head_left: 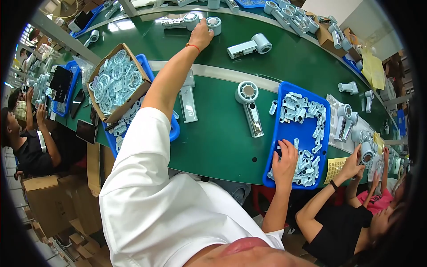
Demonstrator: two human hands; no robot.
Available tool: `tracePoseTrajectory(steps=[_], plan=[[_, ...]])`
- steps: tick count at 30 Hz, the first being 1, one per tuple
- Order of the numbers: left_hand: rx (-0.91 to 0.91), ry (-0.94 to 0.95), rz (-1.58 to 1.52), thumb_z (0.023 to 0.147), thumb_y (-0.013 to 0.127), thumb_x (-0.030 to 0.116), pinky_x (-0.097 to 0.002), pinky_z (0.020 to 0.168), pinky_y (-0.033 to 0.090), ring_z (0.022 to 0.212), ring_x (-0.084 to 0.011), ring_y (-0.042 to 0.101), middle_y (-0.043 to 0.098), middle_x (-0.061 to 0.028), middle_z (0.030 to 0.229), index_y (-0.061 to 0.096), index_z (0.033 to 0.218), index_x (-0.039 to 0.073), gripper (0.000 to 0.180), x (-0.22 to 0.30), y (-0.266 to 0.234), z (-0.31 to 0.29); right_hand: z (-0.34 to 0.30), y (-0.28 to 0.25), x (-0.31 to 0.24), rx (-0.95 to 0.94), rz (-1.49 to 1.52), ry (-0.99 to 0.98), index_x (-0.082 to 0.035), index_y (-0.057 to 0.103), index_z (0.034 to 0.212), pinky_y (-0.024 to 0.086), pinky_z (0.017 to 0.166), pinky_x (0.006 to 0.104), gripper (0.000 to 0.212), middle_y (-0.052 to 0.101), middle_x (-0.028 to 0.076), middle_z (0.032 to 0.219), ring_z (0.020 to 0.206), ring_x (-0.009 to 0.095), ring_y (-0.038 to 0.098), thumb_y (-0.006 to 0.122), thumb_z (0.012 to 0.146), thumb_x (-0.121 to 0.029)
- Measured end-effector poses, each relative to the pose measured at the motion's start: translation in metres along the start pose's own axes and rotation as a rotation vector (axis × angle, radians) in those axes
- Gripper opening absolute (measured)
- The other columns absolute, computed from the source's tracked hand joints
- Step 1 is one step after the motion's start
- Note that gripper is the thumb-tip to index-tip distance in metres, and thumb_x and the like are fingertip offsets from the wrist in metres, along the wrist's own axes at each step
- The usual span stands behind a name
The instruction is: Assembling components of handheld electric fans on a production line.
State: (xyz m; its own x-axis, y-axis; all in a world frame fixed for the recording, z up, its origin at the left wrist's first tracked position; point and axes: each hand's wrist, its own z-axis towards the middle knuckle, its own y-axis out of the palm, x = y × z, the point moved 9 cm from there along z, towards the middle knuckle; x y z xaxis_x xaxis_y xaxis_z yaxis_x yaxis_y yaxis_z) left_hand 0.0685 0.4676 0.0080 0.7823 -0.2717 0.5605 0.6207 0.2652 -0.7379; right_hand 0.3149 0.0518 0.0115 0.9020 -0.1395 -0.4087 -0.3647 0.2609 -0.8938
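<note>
- Green desk (209, 155): a sweeping arm could knock the fan body (252, 111) lying on it, shaking loose parts exposed in its open handle.
- Green strip (149, 42) beyond the rail (222, 72): 2 fan heads sit nearly together there, so reaching for 1 could push the other.
- Blue tray (299, 133): leaning on its rim could spill the small plastic pieces (307, 164).
- Carton (130, 98), heaped with ring grilles (118, 71) and perched over another tray: the forearm beside it could tip some out.
- Left hand (201, 35): grip part-curled against the right-hand fan head (214, 26) on the strip; how firmly, I cannot tell. A fingertip hold could slip.
- Right hand (285, 161): grip loosely bent among the pieces; whether it has 1, I cannot tell. It could pick up 2.
- Lettering: on a co-worker's pink shirt (380, 204) and a handle shell (188, 104); marks on the yellow sheet (334, 168) are too small to read.
</note>
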Motion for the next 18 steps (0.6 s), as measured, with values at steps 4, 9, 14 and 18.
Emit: tracePoseTrajectory(steps=[4,9,14,18], plan=[[0.004,0.144,0.364,0.074,0.065,0.031,-0.0427,0.089,0.042,0.11,-0.0322,0.048,0.052,-0.0112,0.119,0.05,0.118,0.011,0.051,0.041,0.001,0.004,-0.001,-0.002,-0.002,0.01,-0.048,0.004,0.0,0.057,0.106,0.038,0.092,0.0399,0.031,0.054,0.015,0.111,0.105,0.033,0.049,0.058,0.075,0.001],[0.13,0.208,0.437,0.075,0.058,0.022,-0.0391,0.093,0.041,0.106,-0.0321,0.051,0.054,-0.0078,0.119,0.058,0.115,0.015,0.04,-0.032,-0.013,0.067,0.0,-0.01,-0.004,0.042,0.05,-0.01,0.001,0.058,0.098,0.043,0.083,0.0387,0.025,0.058,0.016,0.097,0.092,0.034,0.054,0.055,0.074,0.006],[-0.193,-0.003,0.677,0.081,0.054,0.02,-0.051,0.1,0.034,0.122,-0.0338,0.041,0.045,-0.0042,0.131,0.046,0.125,0.024,0.044,-0.09,-0.017,0.057,-0.017,-0.029,0.004,0.155,0.321,0.129,0.002,0.056,0.102,0.047,0.065,0.0314,0.019,0.057,0.013,0.089,0.075,0.022,0.06,0.053,0.083,0.002],[-0.384,0.16,0.773,0.078,0.053,0.017,-0.0481,0.099,0.036,0.123,-0.0316,0.041,0.049,-0.0112,0.128,0.053,0.122,0.018,0.044,-0.068,-0.02,0.066,-0.027,-0.018,-0.007,0.111,0.641,0.186,0.001,0.054,0.104,0.047,0.059,0.0229,0.02,0.056,0.009,0.089,0.07,0.015,0.061,0.055,0.084,0.002]])
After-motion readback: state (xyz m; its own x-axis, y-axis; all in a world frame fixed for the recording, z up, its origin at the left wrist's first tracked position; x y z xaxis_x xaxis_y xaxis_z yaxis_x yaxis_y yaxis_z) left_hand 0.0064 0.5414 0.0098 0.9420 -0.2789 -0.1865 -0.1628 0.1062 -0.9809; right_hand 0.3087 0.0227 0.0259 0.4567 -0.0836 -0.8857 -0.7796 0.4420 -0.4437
